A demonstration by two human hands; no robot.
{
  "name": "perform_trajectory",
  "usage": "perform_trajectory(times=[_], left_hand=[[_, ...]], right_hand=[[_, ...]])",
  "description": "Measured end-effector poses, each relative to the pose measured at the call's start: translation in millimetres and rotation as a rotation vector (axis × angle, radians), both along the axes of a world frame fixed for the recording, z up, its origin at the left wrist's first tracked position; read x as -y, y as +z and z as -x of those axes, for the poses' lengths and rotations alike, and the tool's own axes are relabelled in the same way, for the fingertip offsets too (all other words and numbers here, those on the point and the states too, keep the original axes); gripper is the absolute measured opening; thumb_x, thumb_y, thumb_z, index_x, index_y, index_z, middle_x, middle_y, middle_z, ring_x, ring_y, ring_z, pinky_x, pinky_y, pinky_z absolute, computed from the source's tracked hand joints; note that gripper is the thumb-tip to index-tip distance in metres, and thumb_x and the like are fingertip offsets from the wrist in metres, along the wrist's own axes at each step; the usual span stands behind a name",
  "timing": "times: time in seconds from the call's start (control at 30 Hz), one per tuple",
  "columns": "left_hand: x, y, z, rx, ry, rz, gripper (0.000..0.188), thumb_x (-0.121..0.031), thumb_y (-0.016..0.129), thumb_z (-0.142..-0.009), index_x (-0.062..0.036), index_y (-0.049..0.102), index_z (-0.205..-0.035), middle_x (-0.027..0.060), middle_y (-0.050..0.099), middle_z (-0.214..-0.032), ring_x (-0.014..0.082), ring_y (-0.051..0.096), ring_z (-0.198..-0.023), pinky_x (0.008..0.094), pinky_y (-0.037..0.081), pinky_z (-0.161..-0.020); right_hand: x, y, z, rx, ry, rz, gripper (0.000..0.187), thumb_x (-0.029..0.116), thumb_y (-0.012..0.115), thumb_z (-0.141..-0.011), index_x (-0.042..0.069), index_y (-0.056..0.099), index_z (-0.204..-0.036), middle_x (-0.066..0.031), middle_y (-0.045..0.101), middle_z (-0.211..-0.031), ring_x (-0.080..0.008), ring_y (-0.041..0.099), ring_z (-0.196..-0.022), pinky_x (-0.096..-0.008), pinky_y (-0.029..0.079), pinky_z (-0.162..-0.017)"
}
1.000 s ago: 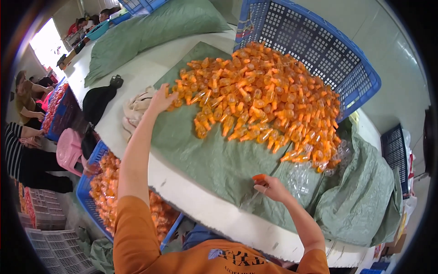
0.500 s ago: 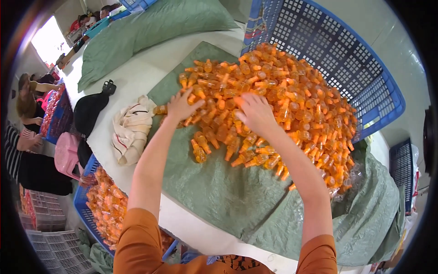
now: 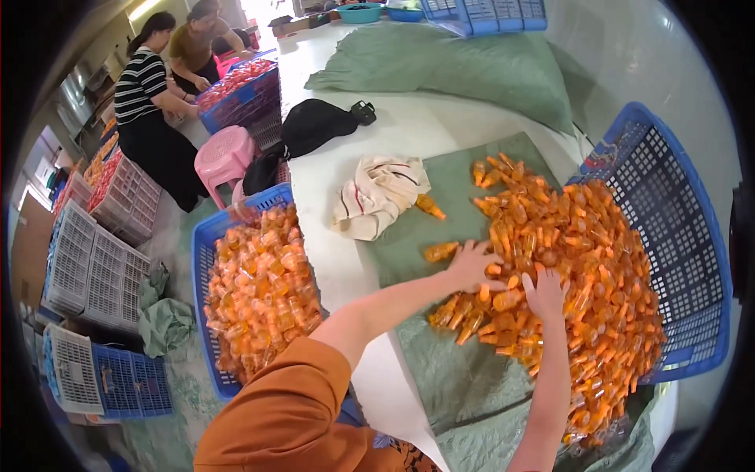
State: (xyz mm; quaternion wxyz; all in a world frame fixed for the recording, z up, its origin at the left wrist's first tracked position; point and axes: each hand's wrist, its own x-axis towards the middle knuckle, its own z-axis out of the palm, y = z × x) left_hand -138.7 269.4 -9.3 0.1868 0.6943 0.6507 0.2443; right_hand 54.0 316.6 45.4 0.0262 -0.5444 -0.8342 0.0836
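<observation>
A big heap of small clear bottles [image 3: 598, 267] with orange contents and orange caps spills from a tipped blue basket [image 3: 700, 236] onto a green woven sheet [image 3: 460, 393]. My left hand [image 3: 470, 267] rests at the heap's left edge, fingers spread over a few bottles. Beside it lies a single bottle [image 3: 440, 252]. To its right, my right hand [image 3: 546, 293] lies on top of the bottles with its fingers apart. Neither hand is visibly gripping a bottle. Another loose bottle [image 3: 430, 206] touches a crumpled cream cloth [image 3: 377, 193].
Below the table's left edge stands a blue basket [image 3: 203, 307] full of similar bottles. A black bag [image 3: 318, 126] and a stuffed green sack [image 3: 448, 75] lie on the white table [image 3: 314, 212]. A pink stool [image 3: 224, 157] and two people [image 3: 145, 94] are farther left.
The view has swung left, bringing the blue basket of bottles and the two people more fully in. My hands have come closer together over the heap's left part.
</observation>
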Motion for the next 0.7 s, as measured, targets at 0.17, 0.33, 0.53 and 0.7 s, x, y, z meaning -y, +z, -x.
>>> perform_trajectory(times=[0.17,0.33,0.53,0.7], left_hand=[[28,1,-33,-0.022,-0.149,0.068,0.068,-0.064,0.062,-0.06,-0.0208,0.055,-0.113,0.0134,0.038,-0.13,0.0384,0.034,-0.114,0.0528,0.025,-0.097],[40,23,-49,-0.075,-0.271,-0.054,0.058,-0.059,0.064,-0.063,-0.0131,0.063,-0.098,0.0116,0.058,-0.109,0.0284,0.048,-0.107,0.0484,0.03,-0.095],[85,48,-64,-0.205,-0.283,0.08,0.063,-0.055,0.063,-0.068,-0.0172,0.053,-0.118,0.0152,0.053,-0.115,0.0313,0.048,-0.108,0.0407,0.036,-0.093],[116,44,-54,-0.011,-0.341,-0.335,0.041,-0.039,0.062,-0.075,-0.015,0.057,-0.107,0.0117,0.056,-0.11,0.0282,0.052,-0.101,0.0377,0.042,-0.083]], right_hand=[[32,-24,-42,-0.268,-0.025,-0.049,0.055,0.038,0.048,-0.085,0.002,0.039,-0.126,-0.0204,0.044,-0.123,-0.0378,0.033,-0.12,-0.0445,0.021,-0.103],[69,-23,-76,-0.2,0.011,-0.23,0.056,0.044,0.047,-0.084,0.0,0.045,-0.118,-0.0216,0.052,-0.115,-0.0389,0.042,-0.112,-0.042,0.027,-0.1],[113,-6,-109,-0.327,0.104,-0.02,0.047,0.043,0.042,-0.087,0.002,0.052,-0.109,-0.0203,0.05,-0.115,-0.0358,0.047,-0.105,-0.0418,0.036,-0.092],[222,57,-200,-0.368,-0.139,-0.226,0.039,0.033,0.053,-0.084,0.006,0.052,-0.113,-0.0162,0.055,-0.11,-0.0324,0.053,-0.099,-0.0375,0.042,-0.083]])
